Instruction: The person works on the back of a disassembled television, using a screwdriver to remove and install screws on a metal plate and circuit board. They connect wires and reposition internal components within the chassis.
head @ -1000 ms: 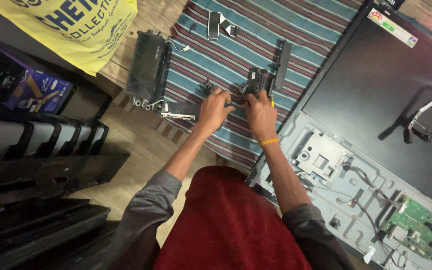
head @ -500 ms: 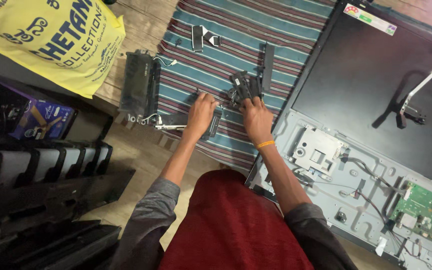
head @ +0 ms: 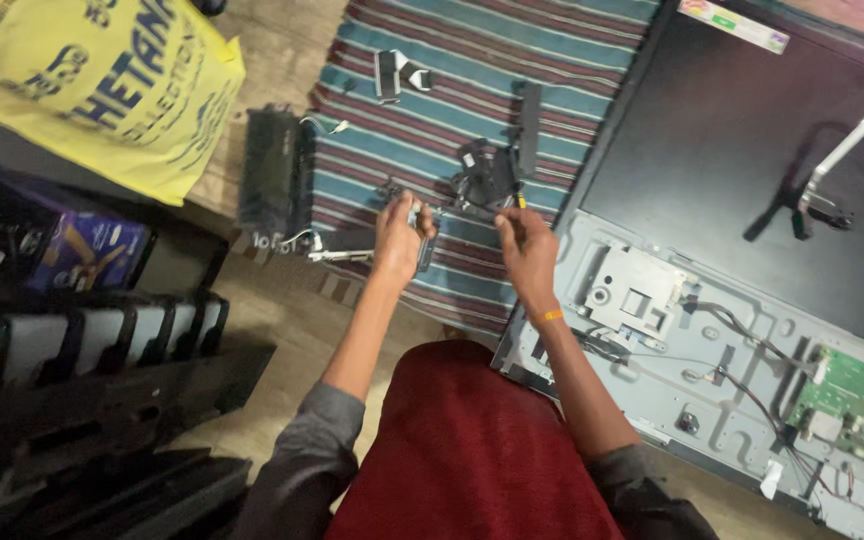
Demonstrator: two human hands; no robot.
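My left hand (head: 399, 240) is closed around a small dark bar-shaped part (head: 424, 248) above the striped cloth (head: 402, 110). My right hand (head: 525, 243) pinches the lower edge of a black plastic piece (head: 487, 180) that lies on the cloth, with a thin tool tip showing at the fingers. An orange band circles my right wrist. Both hands are close together, a hand's width apart.
A long black speaker-like bar (head: 270, 170) lies at the cloth's left edge, with loose black parts (head: 392, 72) further up. An opened television back (head: 712, 340) with metal plate and green circuit board (head: 852, 395) lies right. A yellow bag (head: 102, 80) and dark frames (head: 92, 350) are on the left.
My left hand has lifted off the cloth with the dark bar in it. My right hand has drawn slightly back from the black piece. The view shifted a little.
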